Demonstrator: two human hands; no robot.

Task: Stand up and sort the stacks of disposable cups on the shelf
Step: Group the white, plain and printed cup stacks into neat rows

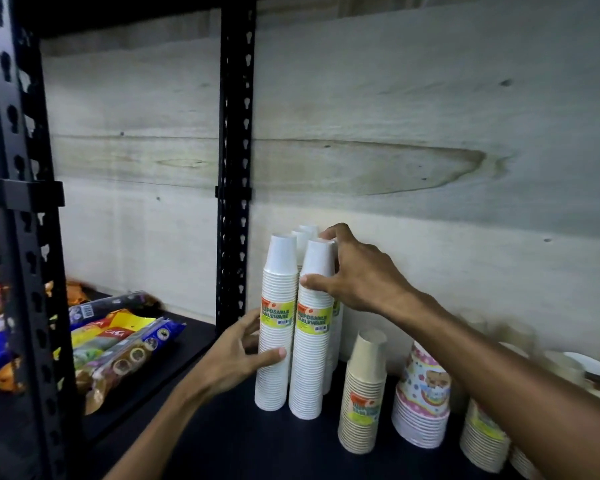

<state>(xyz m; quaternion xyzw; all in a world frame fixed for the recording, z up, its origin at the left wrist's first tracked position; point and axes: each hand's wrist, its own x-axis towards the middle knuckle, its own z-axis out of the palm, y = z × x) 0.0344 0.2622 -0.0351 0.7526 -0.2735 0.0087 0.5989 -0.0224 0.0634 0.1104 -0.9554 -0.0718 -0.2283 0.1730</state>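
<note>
Several tall stacks of white disposable cups stand upright on the dark shelf, each with a yellow-green label. My left hand wraps the lower part of the left front white stack, thumb across its front. My right hand grips the upper part of the right front white stack, fingers over its top. More white stacks show behind them. To the right stand a shorter cream stack and a pink patterned stack. My right forearm partly hides another labelled stack.
A black perforated shelf upright rises just left of the white stacks, another at the near left. Snack packets lie on the left shelf bay. A pale wooden wall backs the shelf. White lidded items sit far right.
</note>
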